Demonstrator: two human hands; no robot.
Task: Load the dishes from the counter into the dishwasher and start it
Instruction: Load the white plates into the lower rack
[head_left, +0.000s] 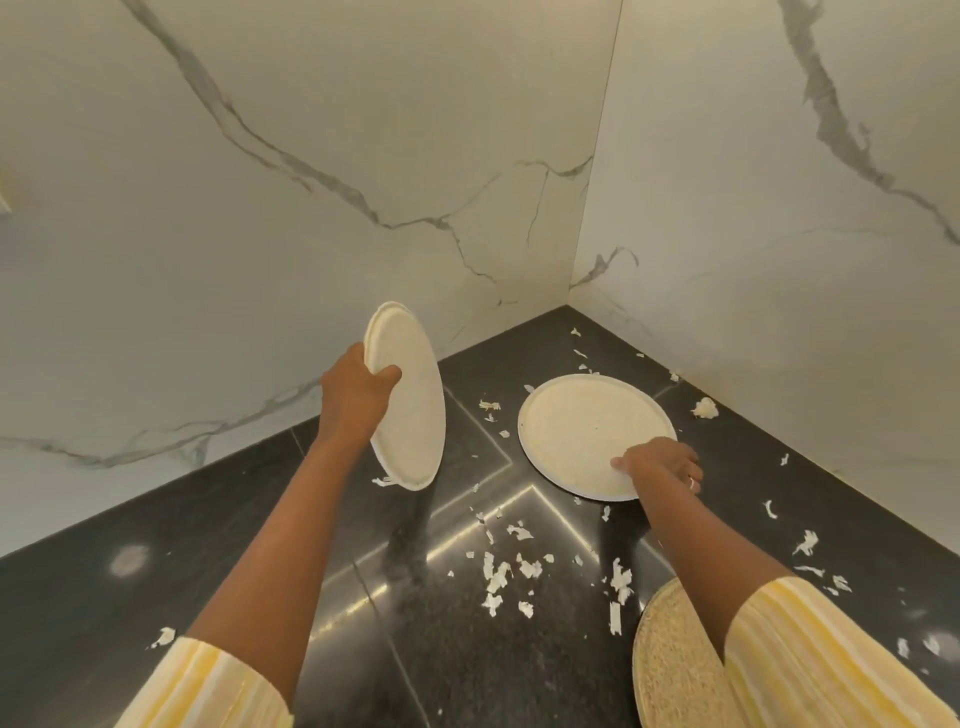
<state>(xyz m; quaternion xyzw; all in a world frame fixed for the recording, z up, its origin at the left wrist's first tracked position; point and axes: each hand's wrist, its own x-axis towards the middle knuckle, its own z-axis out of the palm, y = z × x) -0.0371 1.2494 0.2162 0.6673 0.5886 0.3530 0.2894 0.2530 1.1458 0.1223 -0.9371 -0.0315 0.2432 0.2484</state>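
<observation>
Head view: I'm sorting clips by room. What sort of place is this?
Probably a kitchen corner: a dark polished countertop meets marble-look walls, with a flat plate, a tilted plate in the left hand, and scattered white scraps.

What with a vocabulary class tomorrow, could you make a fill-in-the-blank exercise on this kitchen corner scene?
1. The left hand grips the tilted round white plate by its ____.
2. The right hand pinches the second round white plate, which lies ____ on the black stone counter.
3. The round woven mat is partly hidden by the ____ forearm.
Missing words: rim, flat, right.
</observation>
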